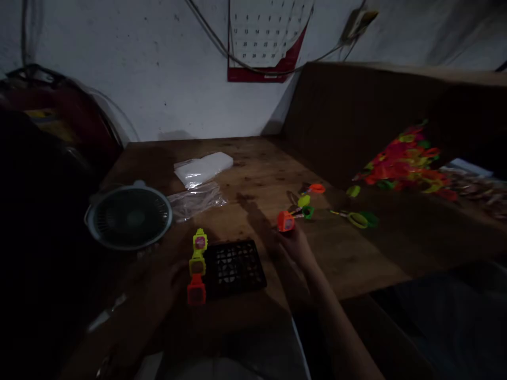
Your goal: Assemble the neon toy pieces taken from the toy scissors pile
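Observation:
My right hand (295, 245) is closed around an orange toy watch (285, 221), its square face turned toward me. Deep shadow covers my left hand (170, 279), whose fingers I cannot make out. Just right of it, a yellow toy watch with a pink face (200, 242), a second yellow watch (197, 266) and an orange watch (196, 291) form a column. They lie along the left edge of a black lattice tray (237, 266). Beyond my right hand are several loose pieces, among them an orange loop (317, 188), a yellow one (303, 200) and a green one (308, 212).
A round fan-like grille (129, 217) sits at left on the wooden table (257, 174). Clear plastic (198, 201) and a white packet (206, 168) lie behind it. At right, a large cardboard box (332, 121) stands beside a heap of bright plastic pieces (404, 161).

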The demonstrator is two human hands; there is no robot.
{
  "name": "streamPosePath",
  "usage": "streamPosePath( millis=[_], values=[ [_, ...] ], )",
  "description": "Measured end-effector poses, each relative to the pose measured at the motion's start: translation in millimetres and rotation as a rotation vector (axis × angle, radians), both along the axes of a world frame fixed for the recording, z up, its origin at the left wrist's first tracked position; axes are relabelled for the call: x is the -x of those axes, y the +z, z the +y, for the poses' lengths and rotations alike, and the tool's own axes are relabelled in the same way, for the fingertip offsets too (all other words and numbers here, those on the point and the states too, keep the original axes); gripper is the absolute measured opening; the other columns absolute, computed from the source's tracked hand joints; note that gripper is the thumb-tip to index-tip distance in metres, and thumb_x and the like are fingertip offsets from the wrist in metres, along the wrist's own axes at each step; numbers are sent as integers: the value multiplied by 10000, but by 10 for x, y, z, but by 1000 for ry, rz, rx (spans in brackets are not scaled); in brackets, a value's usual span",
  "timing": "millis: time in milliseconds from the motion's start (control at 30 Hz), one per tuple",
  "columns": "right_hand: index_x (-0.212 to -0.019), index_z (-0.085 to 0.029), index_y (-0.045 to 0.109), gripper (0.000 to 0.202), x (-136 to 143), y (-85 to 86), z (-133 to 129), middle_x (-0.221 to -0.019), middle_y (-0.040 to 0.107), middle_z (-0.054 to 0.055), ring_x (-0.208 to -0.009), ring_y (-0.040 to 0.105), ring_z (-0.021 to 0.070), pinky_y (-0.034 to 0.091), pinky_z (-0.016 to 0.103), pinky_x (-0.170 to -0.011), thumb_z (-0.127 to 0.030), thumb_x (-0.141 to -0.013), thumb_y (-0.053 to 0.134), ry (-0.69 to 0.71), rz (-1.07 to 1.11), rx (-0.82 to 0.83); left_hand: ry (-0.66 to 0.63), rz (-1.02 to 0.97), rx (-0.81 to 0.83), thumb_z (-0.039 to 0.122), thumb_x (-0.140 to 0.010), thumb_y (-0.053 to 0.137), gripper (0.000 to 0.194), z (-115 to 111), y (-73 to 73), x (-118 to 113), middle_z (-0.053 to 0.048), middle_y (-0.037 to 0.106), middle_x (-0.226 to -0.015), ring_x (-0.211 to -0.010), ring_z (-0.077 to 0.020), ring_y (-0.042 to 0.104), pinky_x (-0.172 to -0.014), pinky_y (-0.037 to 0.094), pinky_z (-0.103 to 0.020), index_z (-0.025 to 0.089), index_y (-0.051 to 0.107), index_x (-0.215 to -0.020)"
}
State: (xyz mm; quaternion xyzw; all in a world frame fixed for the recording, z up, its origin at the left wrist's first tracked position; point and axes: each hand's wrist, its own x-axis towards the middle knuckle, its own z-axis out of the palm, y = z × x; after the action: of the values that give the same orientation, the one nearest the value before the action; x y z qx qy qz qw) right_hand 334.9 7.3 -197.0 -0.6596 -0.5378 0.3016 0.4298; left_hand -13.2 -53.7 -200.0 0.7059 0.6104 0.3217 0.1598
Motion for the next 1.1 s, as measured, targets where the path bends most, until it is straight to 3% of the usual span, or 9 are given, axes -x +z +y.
streamPosePath(
  millis=[100,200,267,367,467,633,800,967,1100],
  values=[
    [-905,-178,604,392,730,-14,-15,-736,664,7,-642,612,179,508,298,-623,-433,-634,729,260,579,106,84,42,39,459,-885,420,321,50,208,40,-33,688,-1032,-962,-218,628,-882,483,-388,258,645,-994],
    [-763,-172,637,332,1338,-104,55,-698,659,-3,-655,606,174,505,298,-659,-410,-573,769,366,704,163,99,9,32,454,-900,400,365,138,403,-101,-39,647,-1160,-1067,-212,596,-944,465,-391,241,596,-1123],
    [-692,-172,630,290,1548,-197,122,-691,663,1,-685,608,186,499,297,-668,-376,-548,779,357,664,119,30,11,-28,417,-915,395,389,203,475,-217,-67,576,-1278,-1197,-212,517,-1039,403,-408,202,559,-1194],
    [-749,-168,654,243,1592,-298,188,-772,692,18,-770,624,209,502,304,-706,-310,-580,754,393,569,71,-88,64,-90,324,-939,367,386,283,486,-327,-79,493,-1371,-1305,-194,406,-1125,308,-413,181,514,-1266],
    [-817,-163,670,206,1508,-292,205,-835,705,27,-805,637,216,498,311,-739,-280,-651,709,463,412,53,-119,52,-96,292,-950,333,375,313,426,-374,-66,559,-1302,-1243,-176,475,-1110,337,-405,199,537,-1251],
    [-896,-158,677,197,1512,-174,222,-849,712,36,-789,645,198,482,263,-708,-261,-729,687,521,80,-44,12,-184,-73,386,-937,349,397,292,333,-452,-68,619,-1222,-1196,-184,529,-1034,429,-348,187,599,-1172],
    [-939,-167,684,166,1622,-123,198,-898,714,42,-764,637,163,483,229,-728,-149,-786,622,531,4,-163,108,-229,-2,464,-897,418,415,264,330,-458,-74,638,-1196,-1151,-212,568,-999,454,-372,192,606,-1147],
    [-892,-157,685,155,1723,-187,84,-836,710,64,-715,631,157,482,226,-704,-117,-830,548,469,-84,-213,193,-193,46,496,-874,457,418,240,325,-379,-69,694,-1055,-945,-215,662,-833,536,-361,208,599,-1142],
    [-972,-137,669,187,1771,-285,8,-922,708,98,-813,646,180,488,252,-760,-118,-850,528,398,-70,-227,130,-164,27,476,-883,466,395,266,262,-340,-63,693,-1049,-947,-202,666,-823,546,-332,227,584,-1165]
  ],
)
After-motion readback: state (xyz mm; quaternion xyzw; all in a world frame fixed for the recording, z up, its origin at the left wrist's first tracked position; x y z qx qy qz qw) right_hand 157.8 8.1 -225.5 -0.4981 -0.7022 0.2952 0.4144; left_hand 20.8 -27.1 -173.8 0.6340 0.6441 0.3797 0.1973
